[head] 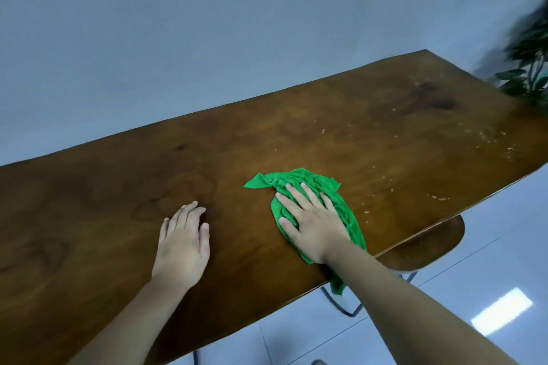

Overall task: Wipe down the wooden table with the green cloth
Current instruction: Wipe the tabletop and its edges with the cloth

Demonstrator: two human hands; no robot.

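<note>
A long wooden table fills the middle of the head view. The green cloth lies crumpled near the table's front edge, one corner hanging over it. My right hand lies flat on the cloth with fingers spread, pressing it onto the wood. My left hand rests palm down on the bare wood to the left of the cloth, holding nothing. Pale crumbs are scattered over the right part of the table.
A wooden chair seat on a dark metal frame sticks out under the table's front edge at the right. A leafy plant stands past the table's far right end. A blue-grey wall runs behind the table; white floor tiles lie below.
</note>
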